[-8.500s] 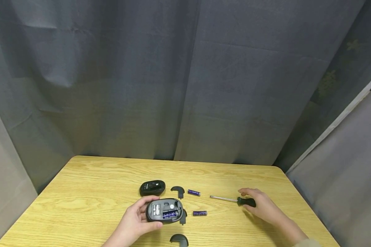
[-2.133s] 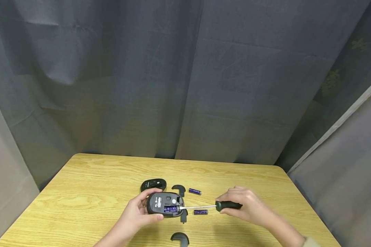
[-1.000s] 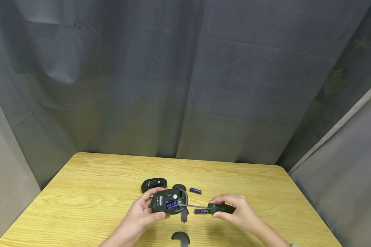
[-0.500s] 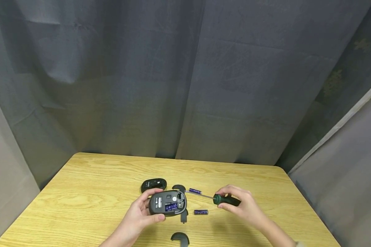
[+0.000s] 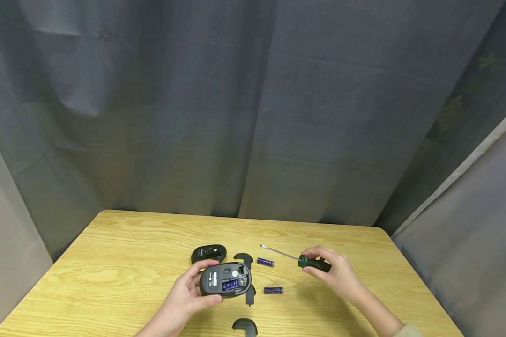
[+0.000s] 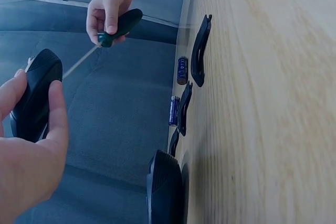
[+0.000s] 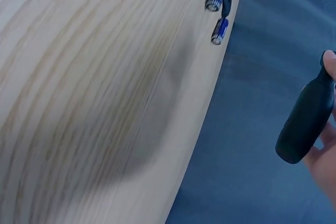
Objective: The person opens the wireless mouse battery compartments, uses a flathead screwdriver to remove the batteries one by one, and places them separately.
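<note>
My left hand grips a black computer mouse by its sides, underside up. Its battery bay lies uncovered, with a purple battery inside at a slight slant. The left wrist view shows the mouse held above the table between thumb and fingers. My right hand holds a flat-blade screwdriver by its dark green handle. Its shaft points left, and the tip is apart from the mouse, above the battery farther back. In the right wrist view the screwdriver handle hangs off the palm's side.
A second black mouse lies underside up behind my left hand. Three dark battery covers, a far one, a middle one and a near one, line up front to back. Another purple battery lies on the wooden table.
My right hand has picked up the screwdriver, brought its tip to the battery bay of the held mouse, then drawn it back to the right. The battery in the bay now sits slanted.
</note>
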The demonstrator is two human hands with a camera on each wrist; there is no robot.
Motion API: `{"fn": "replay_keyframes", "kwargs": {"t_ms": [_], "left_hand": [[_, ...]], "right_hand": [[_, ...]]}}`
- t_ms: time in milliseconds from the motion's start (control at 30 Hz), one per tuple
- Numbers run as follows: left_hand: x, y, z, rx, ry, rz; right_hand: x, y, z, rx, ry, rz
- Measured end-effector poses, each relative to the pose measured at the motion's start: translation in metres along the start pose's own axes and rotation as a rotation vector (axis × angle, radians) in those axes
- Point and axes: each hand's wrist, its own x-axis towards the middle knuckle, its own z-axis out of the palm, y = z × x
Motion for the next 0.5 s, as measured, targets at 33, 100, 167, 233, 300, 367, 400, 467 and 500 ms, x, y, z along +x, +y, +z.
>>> {"fn": "replay_keyframes", "kwargs": {"t_ms": [33,100,167,233,300,367,400,467,500], "left_hand": [[0.0,0.0,0.0,0.002,0.0,0.002],[0.0,0.0,-0.001,0.006,0.0,0.004],[0.0,0.001,-0.001,0.011,0.0,0.002],[-0.001,0.001,-0.001,0.017,0.0,-0.001],[-0.001,0.002,-0.001,0.021,0.002,-0.008],[-0.002,0.003,-0.001,0.02,0.004,-0.015],[-0.002,0.003,-0.002,0.018,0.007,-0.017],[-0.002,0.003,-0.002,0.015,0.009,-0.019],[-0.002,0.003,-0.003,0.014,0.01,-0.019]], "right_hand": [[0.0,0.003,0.0,-0.011,0.003,0.007],[-0.001,0.008,0.001,-0.03,0.008,0.024],[-0.002,0.013,0.0,-0.048,0.009,0.043],[-0.003,0.018,0.0,-0.066,0.006,0.061],[-0.003,0.022,0.0,-0.081,0.005,0.075],[-0.004,0.027,0.0,-0.101,0.003,0.081],[-0.005,0.029,0.0,-0.11,0.003,0.084],[-0.005,0.035,0.0,-0.12,0.003,0.09],[-0.006,0.037,0.0,-0.124,0.002,0.095]]}}
